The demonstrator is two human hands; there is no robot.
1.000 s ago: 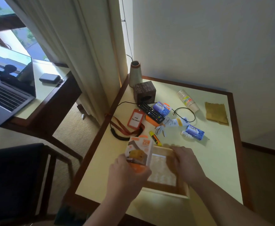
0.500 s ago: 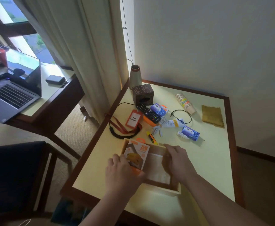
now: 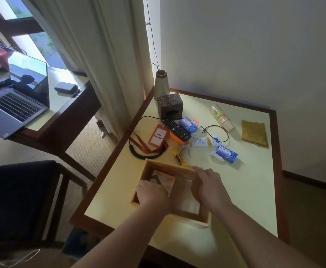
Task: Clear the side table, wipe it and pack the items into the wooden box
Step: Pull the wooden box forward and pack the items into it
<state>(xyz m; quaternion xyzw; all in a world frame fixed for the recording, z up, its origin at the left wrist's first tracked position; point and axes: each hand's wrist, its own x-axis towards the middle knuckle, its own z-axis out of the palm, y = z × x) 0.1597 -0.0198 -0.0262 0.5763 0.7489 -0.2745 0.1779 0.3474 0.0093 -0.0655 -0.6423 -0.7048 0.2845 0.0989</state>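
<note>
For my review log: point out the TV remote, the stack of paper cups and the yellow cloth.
TV remote [image 3: 175, 128], head view, middle of its keypad.
Stack of paper cups [image 3: 221, 117], head view, mid-stack.
Yellow cloth [image 3: 254, 135], head view, centre.

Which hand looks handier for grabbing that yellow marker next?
Probably the right hand: it rests on the wooden box's far rim beside the yellow marker, while the left hand is inside, on the orange packet.

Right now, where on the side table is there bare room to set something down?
Bare top lies right of the wooden box, below the brown cloth, and between the paper cups and the wall. It is crowded around the remote.
</note>
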